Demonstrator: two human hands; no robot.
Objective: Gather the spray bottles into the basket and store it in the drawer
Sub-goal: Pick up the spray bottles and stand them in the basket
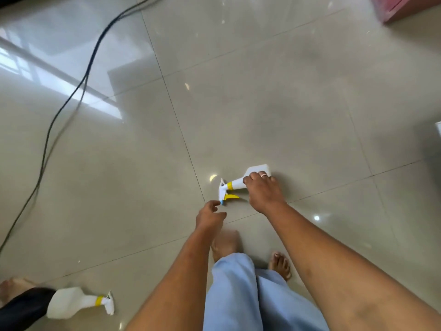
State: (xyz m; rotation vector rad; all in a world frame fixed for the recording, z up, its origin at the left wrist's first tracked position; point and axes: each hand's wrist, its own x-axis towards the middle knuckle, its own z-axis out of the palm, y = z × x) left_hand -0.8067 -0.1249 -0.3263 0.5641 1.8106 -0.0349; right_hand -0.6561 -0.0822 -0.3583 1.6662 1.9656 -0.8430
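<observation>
A glossy tiled floor [262,103] fills my view, a black cable [64,108] trailing at far left. My right hand [263,194] grips a white spray bottle [241,181] lying near my feet. My left hand [210,217] hovers loosely curled and empty beside its nozzle. A second bottle [71,302] lies near left. No basket in sight. The smooth bottle could slip from a one-handed grip.
</observation>
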